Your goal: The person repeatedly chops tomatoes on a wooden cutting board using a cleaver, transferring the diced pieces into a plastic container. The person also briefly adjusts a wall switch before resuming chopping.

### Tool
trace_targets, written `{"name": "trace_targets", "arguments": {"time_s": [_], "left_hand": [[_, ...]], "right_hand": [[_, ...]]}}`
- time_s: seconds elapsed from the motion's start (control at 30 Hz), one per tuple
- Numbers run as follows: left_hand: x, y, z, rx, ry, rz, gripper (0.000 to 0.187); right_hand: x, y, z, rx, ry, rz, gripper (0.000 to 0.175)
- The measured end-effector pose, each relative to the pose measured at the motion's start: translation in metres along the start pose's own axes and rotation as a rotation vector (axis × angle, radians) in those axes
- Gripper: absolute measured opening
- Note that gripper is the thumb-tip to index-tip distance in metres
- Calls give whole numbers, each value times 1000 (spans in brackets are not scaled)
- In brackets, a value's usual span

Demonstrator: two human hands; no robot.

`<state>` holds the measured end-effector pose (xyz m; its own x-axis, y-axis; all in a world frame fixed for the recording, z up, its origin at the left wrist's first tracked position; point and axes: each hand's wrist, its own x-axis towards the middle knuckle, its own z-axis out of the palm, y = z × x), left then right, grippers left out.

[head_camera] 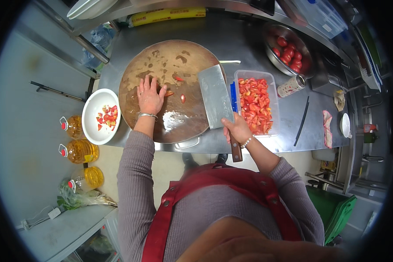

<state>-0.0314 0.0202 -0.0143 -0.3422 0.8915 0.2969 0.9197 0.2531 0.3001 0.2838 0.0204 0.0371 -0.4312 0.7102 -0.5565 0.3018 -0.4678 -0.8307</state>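
My right hand (238, 128) grips the brown wooden handle of a Chinese cleaver (216, 96), its broad blade slanting over the right edge of a round wooden chopping board (170, 75). Flat over the left part of the board, with fingers somewhat spread, is my left hand (151, 97). A tomato scrap (169, 93) lies by its thumb; whatever is under the palm is hidden. Two more red scraps (182, 98) lie on the wet board. Chopped tomatoes (255, 104) fill a clear plastic container (275, 114) to the right. A white bowl (91, 131) at the left holds tomato trimmings (108, 117).
On the steel table (245, 42) are a metal bowl (275, 62) of whole tomatoes, a patterned cylinder (291, 86), a dark strip (302, 121), a cloth (327, 127) and a small white bowl (345, 125). Oil jugs (82, 151) stand at the left. A shelf (222, 6) overhangs the back.
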Motion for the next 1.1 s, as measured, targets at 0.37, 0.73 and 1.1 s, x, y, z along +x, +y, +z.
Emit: {"name": "trace_targets", "arguments": {"time_s": [0.37, 0.73, 1.1], "left_hand": [[0, 17, 9, -396, 62, -54, 48], [-4, 108, 8, -668, 115, 107, 39], [-22, 271, 64, -357, -167, 290, 40]], "right_hand": [[43, -20, 105, -147, -121, 111, 21], [-4, -16, 72, 19, -38, -34, 37], [-110, 11, -139, -68, 95, -52, 34]]}}
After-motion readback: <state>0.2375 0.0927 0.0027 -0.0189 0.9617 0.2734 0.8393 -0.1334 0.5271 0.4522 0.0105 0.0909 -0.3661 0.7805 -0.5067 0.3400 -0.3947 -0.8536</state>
